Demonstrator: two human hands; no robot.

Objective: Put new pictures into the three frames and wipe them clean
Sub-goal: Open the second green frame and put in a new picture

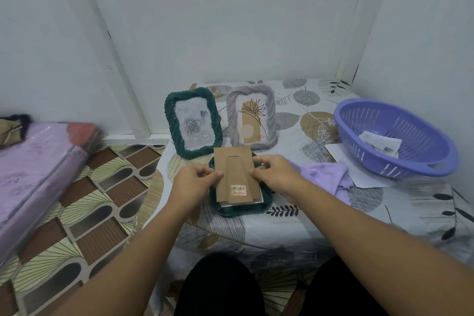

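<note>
My left hand and my right hand each have a pinching grip clamped on one side of the brown back board. The board sits on a green frame lying face down on the desk. Behind it stand another green frame and a grey frame. A purple cloth lies just beside my right hand, near a purple basket.

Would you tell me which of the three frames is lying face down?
The dark green frame nearest the person, under the cardboard backing; the other two stand upright.
</note>
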